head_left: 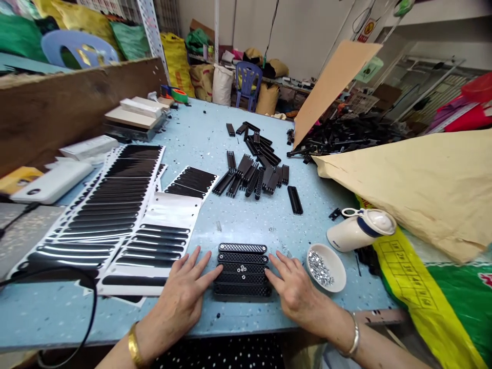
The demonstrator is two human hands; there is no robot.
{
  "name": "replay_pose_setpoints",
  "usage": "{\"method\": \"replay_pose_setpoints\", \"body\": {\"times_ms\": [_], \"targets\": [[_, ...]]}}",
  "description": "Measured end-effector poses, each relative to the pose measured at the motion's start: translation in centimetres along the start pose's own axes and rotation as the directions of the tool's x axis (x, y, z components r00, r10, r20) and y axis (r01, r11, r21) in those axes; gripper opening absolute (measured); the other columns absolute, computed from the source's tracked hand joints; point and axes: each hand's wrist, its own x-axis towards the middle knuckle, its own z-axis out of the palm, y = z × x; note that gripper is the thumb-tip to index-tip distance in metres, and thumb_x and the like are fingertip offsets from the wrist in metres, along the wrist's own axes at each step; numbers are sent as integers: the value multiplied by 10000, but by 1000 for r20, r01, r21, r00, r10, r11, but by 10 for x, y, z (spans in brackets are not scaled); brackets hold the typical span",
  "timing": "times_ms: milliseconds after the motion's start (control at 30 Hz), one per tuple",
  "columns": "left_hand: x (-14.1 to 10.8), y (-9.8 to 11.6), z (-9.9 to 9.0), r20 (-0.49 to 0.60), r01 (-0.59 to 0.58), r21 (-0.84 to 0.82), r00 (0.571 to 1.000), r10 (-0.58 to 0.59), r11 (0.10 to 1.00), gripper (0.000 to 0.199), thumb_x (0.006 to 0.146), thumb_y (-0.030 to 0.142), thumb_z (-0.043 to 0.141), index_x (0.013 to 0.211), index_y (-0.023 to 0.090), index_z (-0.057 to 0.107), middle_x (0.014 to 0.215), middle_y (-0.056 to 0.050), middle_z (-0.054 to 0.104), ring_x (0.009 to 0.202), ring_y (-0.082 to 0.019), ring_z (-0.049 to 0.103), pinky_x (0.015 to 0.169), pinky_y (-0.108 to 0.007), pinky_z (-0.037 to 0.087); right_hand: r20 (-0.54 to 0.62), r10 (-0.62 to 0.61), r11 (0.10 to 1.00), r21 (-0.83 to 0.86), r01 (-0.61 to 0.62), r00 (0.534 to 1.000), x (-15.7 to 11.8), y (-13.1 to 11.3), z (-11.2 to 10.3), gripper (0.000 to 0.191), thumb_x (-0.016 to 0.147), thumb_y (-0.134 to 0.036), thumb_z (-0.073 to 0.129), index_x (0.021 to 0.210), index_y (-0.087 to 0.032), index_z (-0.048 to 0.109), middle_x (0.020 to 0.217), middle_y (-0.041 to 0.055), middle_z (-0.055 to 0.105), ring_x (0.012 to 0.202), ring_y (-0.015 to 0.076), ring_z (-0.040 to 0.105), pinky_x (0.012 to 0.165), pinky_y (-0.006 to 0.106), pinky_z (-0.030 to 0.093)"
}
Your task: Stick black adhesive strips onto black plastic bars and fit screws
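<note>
Several black mesh-patterned strips (243, 290) lie side by side in a stack before me at the table's near edge. A few small silver nuts (243, 277) rest on the middle strips, and the top strip (242, 248) has a silver piece near each end. My left hand (186, 287) is at the left ends, fingers spread, its thumb touching the strips or just beside them. On the opposite side, my right hand (294, 282) has its fingers stretched out, with the thumb at the right ends. A white bowl (338, 269) of small silver hardware (322, 267) stands right of that hand.
Sheets of black adhesive strips (115, 205) cover the left side. Loose black plastic parts (249, 174) lie farther back on the blue table (200, 123). A white bottle (351, 233) lies tilted beyond the bowl. A black cable (94, 302) loops at the lower left.
</note>
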Motion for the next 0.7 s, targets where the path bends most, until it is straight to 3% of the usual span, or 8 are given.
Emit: {"method": "replay_pose_setpoints", "body": {"times_ms": [200,300,433,600,700], "targets": [[-3,1,1,-20,19,-44,1000,-19,999,619,801,-5,382,1359,236,502,1384,-128,548,1319,-348,450,967,-559,438,-87,36,999,15,-35,996,7,0,-7,538,703,16,454,1204,-101,613,1330,217,525,1225,388,456,898,537,442],[5,11,-9,-90,2,-75,996,-8,997,577,818,19,412,1362,196,490,1401,-139,530,1350,-338,410,996,-553,433,-151,73,996,59,-65,986,21,-7,-15,438,753,-9,453,1144,-96,631,1139,193,605,1026,328,539,804,468,455],[26,34,-17,-133,-118,-146,986,99,982,617,782,-17,402,1386,102,433,1424,-168,499,1401,-292,334,1058,-520,423,-62,50,998,52,-47,997,44,-25,-21,362,788,-43,473,1119,-100,609,815,98,586,739,245,516,654,379,408],[42,52,-9,-85,-153,-210,987,137,966,704,717,-49,365,1411,68,383,1371,-189,549,1342,-267,439,1016,-508,491,41,-3,999,36,1,999,53,-39,-20,320,734,-12,482,1025,-80,597,818,100,593,688,220,507,602,346,358],[37,53,-12,-75,-162,-282,986,147,946,669,751,-40,366,1404,98,405,1359,-170,566,1306,-256,488,1012,-495,503,46,-13,999,51,10,999,43,-42,-20,385,743,-18,484,1115,-70,567,840,102,595,717,224,508,624,351,359]]}}
